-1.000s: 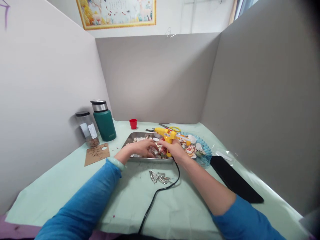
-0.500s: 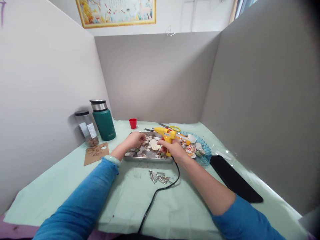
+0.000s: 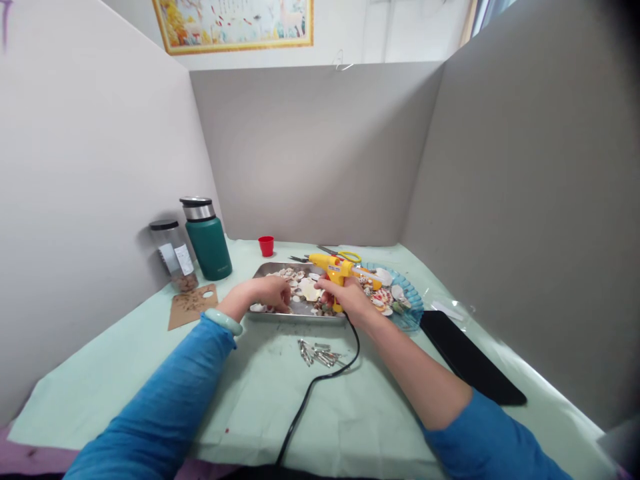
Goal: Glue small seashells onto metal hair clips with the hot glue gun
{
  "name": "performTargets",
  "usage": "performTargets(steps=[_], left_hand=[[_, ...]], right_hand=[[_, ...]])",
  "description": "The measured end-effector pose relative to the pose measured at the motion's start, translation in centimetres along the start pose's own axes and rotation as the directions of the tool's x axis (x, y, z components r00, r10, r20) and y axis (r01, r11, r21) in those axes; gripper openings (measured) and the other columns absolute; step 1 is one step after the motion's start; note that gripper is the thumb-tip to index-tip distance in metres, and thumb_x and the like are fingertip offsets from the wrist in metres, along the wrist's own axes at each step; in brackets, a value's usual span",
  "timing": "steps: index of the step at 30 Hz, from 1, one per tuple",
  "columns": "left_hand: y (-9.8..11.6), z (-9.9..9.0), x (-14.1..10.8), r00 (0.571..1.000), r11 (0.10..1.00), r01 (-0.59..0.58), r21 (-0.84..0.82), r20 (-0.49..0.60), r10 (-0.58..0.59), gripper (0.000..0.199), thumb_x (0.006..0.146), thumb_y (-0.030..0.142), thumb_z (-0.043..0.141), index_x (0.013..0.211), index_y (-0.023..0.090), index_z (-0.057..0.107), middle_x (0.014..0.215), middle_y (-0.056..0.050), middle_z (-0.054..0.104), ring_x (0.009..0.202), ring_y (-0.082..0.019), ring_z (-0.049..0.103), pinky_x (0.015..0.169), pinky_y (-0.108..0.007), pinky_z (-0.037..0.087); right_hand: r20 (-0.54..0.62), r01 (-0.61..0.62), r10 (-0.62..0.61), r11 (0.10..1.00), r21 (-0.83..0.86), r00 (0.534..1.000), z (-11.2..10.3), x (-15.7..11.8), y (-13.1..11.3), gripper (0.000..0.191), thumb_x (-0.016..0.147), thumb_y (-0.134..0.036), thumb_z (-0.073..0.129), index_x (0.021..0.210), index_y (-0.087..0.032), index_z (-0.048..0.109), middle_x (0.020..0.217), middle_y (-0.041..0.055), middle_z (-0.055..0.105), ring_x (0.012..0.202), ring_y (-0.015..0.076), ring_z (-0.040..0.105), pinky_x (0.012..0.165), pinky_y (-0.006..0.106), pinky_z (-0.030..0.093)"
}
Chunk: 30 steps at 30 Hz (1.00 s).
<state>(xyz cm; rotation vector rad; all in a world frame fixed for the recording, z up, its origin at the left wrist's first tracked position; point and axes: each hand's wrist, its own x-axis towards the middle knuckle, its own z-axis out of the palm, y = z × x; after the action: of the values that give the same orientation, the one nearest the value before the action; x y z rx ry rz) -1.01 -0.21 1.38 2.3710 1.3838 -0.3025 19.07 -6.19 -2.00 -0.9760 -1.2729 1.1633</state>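
Note:
A yellow hot glue gun (image 3: 334, 268) with a clear glue stick out of its back is gripped in my right hand (image 3: 350, 297), nozzle pointing left over the metal tray (image 3: 295, 320). At that hand's thumb and fingertips is a pale, fan-shaped seashell (image 3: 310, 289); whether they hold it I cannot tell. My left hand (image 3: 270, 292) reaches down into the tray's left half. Its fingers are bent together among small seashells (image 3: 295, 275), and anything between the fingertips is hidden. The gun's black cord (image 3: 315, 383) runs toward me.
A blue scalloped plate (image 3: 413, 303) of shells stands at the right, beside a black slab (image 3: 470, 357). Metal clips (image 3: 320, 354) lie in front of the tray. A red cup (image 3: 267, 246) and yellow-handled scissors (image 3: 350, 256) are behind; a green bottle (image 3: 207, 247), jar (image 3: 175, 257) and brown card (image 3: 193, 307) are left.
My left hand has moved down and nearer within the tray, from its back left part toward its front edge. My right hand and the glue gun stay where they were.

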Motion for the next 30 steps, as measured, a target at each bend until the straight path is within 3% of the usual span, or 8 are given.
performTargets(steps=[3, 7, 11, 14, 16, 20, 26, 30], left_hand=[[-0.7, 0.2, 0.6, 0.989, 0.993, 0.051, 0.103, -0.147, -0.035, 0.027, 0.063, 0.035, 0.066, 0.084, 0.018, 0.067, 0.079, -0.006, 0.069, 0.068, -0.018, 0.06, 0.061, -0.025, 0.043], [-1.7, -0.3, 0.4, 0.888, 0.95, 0.227, 0.213, -0.445, -0.112, 0.02, 0.071, 0.028, 0.056, 0.084, 0.018, 0.068, 0.091, -0.009, 0.069, 0.08, -0.022, 0.061, 0.064, -0.028, 0.043], [-1.2, -0.7, -0.5, 0.982, 0.986, 0.132, 0.102, -0.15, -0.116, 0.031, 0.063, 0.038, 0.066, 0.088, 0.02, 0.066, 0.082, -0.004, 0.069, 0.068, -0.018, 0.06, 0.058, -0.024, 0.043], [-0.9, -0.2, -0.4, 0.99, 0.981, 0.142, 0.13, -0.008, -0.142, 0.035, 0.056, 0.037, 0.07, 0.087, 0.02, 0.066, 0.079, -0.005, 0.069, 0.064, -0.018, 0.06, 0.055, -0.025, 0.043], [-1.3, 0.1, 0.2, 0.982, 0.97, 0.152, 0.192, -0.139, -0.126, 0.033, 0.058, 0.035, 0.069, 0.087, 0.02, 0.067, 0.084, -0.007, 0.069, 0.07, -0.02, 0.061, 0.059, -0.025, 0.043], [-2.4, 0.0, 0.9, 0.873, 0.942, 0.277, 0.19, -0.459, -0.165, 0.03, 0.07, 0.035, 0.059, 0.093, 0.018, 0.066, 0.093, -0.011, 0.068, 0.081, -0.022, 0.06, 0.064, -0.027, 0.042], [0.2, -0.2, 0.3, 0.934, 0.985, -0.142, 0.101, -0.317, 0.167, 0.031, 0.072, 0.037, 0.062, 0.097, 0.021, 0.067, 0.087, -0.002, 0.069, 0.077, -0.016, 0.061, 0.067, -0.023, 0.042], [3.7, 0.7, 1.4, 0.846, 0.885, -0.396, 0.246, -0.276, 0.456, 0.029, 0.075, 0.033, 0.061, 0.101, 0.022, 0.066, 0.103, -0.003, 0.066, 0.088, -0.017, 0.06, 0.078, -0.025, 0.042]], right_hand=[[-0.006, 0.003, -0.003, 1.0, 0.008, 1.0, 0.0, 0.0, 0.1, 0.006, 0.067, -0.023, 0.065, 0.071, -0.02, 0.062, 0.054, -0.0023, 0.06, 0.047, 0.0104, 0.054, 0.04, 0.02, 0.041], [-0.009, 0.013, -0.013, 1.0, 0.004, 1.0, -0.1, 0.2, 0.4, 0.006, 0.067, -0.022, 0.064, 0.071, -0.019, 0.062, 0.054, -0.0022, 0.059, 0.046, 0.0102, 0.054, 0.04, 0.019, 0.042], [-0.004, 0.028, -0.028, 1.0, -0.013, 1.0, -0.2, 0.3, 0.6, 0.009, 0.068, -0.023, 0.065, 0.073, -0.017, 0.062, 0.054, -0.0013, 0.059, 0.047, 0.0103, 0.055, 0.04, 0.019, 0.042], [-0.007, 0.026, -0.026, 1.0, -0.014, 1.0, -0.2, 0.2, 0.5, 0.01, 0.067, -0.023, 0.065, 0.073, -0.016, 0.062, 0.055, -0.0009, 0.06, 0.046, 0.0096, 0.054, 0.04, 0.018, 0.042], [-0.011, 0.016, -0.016, 1.0, -0.008, 1.0, -0.2, 0.2, 0.4, 0.01, 0.067, -0.023, 0.066, 0.073, -0.016, 0.062, 0.055, -0.001, 0.06, 0.045, 0.0092, 0.054, 0.04, 0.018, 0.042], [-0.006, 0.006, -0.006, 1.0, 0.009, 1.0, -0.1, 0.1, 0.3, 0.012, 0.066, -0.024, 0.067, 0.073, -0.016, 0.062, 0.053, -0.0012, 0.059, 0.046, 0.0095, 0.054, 0.039, 0.018, 0.042], [-0.053, 0.057, -0.052, 0.993, 0.102, 0.997, 0.1, 0.0, 0.1, 0.017, 0.063, -0.027, 0.069, 0.073, -0.016, 0.06, 0.056, -0.002, 0.06, 0.044, 0.0084, 0.052, 0.039, 0.018, 0.04], [-0.194, 0.142, -0.096, 0.96, 0.24, 0.976, 0.0, 0.2, -0.1, 0.021, 0.063, -0.03, 0.069, 0.075, -0.016, 0.058, 0.064, -0.0006, 0.064, 0.042, 0.007, 0.05, 0.04, 0.019, 0.04]])
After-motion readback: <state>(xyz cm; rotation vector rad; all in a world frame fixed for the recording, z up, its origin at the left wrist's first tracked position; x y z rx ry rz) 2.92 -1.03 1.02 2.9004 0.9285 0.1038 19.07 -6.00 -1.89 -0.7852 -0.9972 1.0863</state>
